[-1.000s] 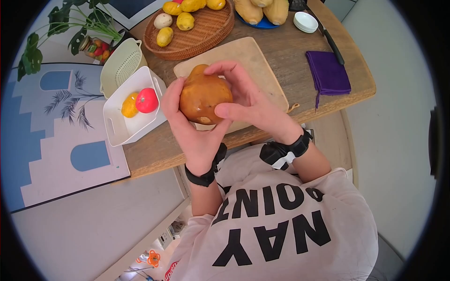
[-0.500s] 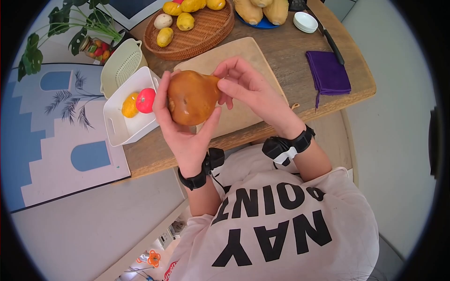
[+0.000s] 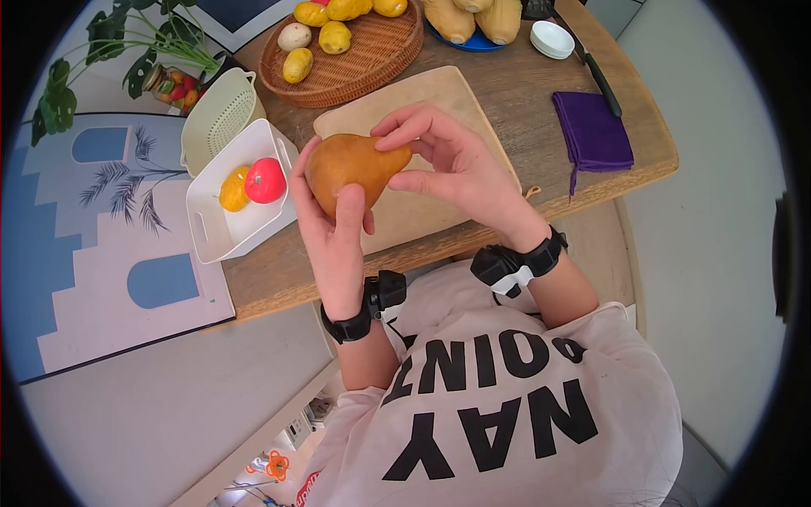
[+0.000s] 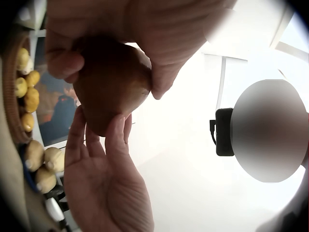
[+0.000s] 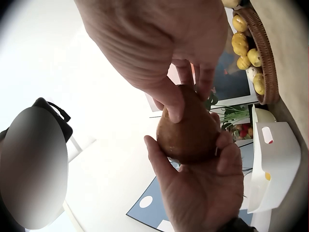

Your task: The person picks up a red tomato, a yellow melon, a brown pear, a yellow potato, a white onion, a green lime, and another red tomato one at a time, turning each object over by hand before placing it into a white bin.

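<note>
A brown, glossy pear (image 3: 351, 165) is held in the air above a pale wooden cutting board (image 3: 448, 97). My left hand (image 3: 334, 224) cradles its wide end from below, fingers curled behind it and the thumb lying across its front. My right hand (image 3: 439, 160) pinches the narrow end, which points right. In the left wrist view the pear (image 4: 111, 84) sits under the left hand (image 4: 159, 34), with the right hand's fingers (image 4: 116, 140) at its tip. The right wrist view shows the right hand (image 5: 164, 48) above the pear (image 5: 186, 130) and the left hand (image 5: 203, 188) beneath.
A white bin (image 3: 224, 232) with a red tomato (image 3: 265, 180) stands left of the board, beside a colander (image 3: 215, 118). Behind are a wicker tray (image 3: 376, 59) of potatoes, a small white dish (image 3: 551, 38), a knife (image 3: 596, 76) and a purple cloth (image 3: 591, 131).
The pear has turned so its narrow end points right instead of up. My right hand went from cupping it to pinching that end. My left thumb came across the front.
</note>
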`<state>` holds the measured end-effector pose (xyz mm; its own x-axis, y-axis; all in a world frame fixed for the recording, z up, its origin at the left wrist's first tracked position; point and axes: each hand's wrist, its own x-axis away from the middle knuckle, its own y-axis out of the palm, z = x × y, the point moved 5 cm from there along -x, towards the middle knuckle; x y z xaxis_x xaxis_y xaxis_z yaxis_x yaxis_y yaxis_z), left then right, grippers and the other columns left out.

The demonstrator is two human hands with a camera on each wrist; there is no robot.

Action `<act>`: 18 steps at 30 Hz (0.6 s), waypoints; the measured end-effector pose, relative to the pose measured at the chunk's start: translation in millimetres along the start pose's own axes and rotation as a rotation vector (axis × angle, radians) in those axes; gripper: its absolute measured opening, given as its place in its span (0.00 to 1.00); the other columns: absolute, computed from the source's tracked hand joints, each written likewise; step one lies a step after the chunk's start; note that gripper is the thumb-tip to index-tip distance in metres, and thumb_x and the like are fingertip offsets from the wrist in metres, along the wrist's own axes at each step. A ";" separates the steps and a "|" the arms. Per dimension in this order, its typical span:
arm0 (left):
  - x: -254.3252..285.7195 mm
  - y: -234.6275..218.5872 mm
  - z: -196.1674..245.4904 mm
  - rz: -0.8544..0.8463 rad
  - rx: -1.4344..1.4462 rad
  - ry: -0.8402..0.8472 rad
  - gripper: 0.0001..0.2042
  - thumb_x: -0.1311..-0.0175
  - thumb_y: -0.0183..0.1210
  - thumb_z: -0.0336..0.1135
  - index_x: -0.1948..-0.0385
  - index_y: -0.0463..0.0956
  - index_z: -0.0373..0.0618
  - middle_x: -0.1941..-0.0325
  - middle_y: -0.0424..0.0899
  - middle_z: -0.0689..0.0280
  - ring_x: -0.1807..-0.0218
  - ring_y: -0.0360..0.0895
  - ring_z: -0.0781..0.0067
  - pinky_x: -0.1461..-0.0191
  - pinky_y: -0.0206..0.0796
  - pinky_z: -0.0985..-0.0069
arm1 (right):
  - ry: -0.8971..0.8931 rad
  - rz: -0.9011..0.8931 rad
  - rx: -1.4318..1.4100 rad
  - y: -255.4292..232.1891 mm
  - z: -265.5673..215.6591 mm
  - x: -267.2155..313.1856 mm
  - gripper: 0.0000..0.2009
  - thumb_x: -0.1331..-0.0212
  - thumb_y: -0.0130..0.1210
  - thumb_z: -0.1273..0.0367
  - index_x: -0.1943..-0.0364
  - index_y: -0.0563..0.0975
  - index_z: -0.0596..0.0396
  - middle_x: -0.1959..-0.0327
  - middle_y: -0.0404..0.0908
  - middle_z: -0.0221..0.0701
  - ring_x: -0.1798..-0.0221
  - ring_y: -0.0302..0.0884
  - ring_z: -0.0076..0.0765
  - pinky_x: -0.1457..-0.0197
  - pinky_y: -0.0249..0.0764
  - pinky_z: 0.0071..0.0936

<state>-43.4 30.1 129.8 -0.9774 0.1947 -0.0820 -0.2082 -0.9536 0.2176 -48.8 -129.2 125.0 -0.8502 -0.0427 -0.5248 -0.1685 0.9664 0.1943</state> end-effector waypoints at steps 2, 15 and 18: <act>-0.7 -0.9 2.5 0.018 -0.029 0.060 0.35 0.44 0.65 0.30 0.34 0.57 0.43 0.37 0.65 0.62 0.36 0.67 0.68 0.35 0.64 0.70 | 0.073 0.018 -0.051 1.0 0.9 1.7 0.13 0.37 0.59 0.71 0.50 0.73 0.56 0.49 0.77 0.29 0.49 0.76 0.25 0.44 0.74 0.25; 2.8 9.7 16.4 0.018 -0.213 0.435 0.39 0.56 0.71 0.26 0.36 0.62 0.43 0.34 0.64 0.60 0.33 0.64 0.63 0.30 0.58 0.66 | 0.389 -0.012 -0.016 4.2 18.0 7.4 0.18 0.28 0.48 0.60 0.43 0.72 0.57 0.50 0.78 0.30 0.56 0.75 0.22 0.53 0.75 0.23; 1.1 5.1 12.9 0.069 -0.578 0.447 0.37 0.57 0.72 0.26 0.39 0.65 0.43 0.36 0.66 0.60 0.34 0.65 0.63 0.32 0.60 0.66 | 0.249 0.073 0.173 3.6 11.6 6.9 0.19 0.28 0.49 0.60 0.42 0.71 0.57 0.45 0.75 0.33 0.48 0.74 0.27 0.43 0.72 0.29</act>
<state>-46.0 28.4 143.3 -0.8537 0.1354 -0.5029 0.0259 -0.9534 -0.3007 -49.5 -123.1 112.4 -0.9565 -0.0121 -0.2916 -0.0335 0.9971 0.0686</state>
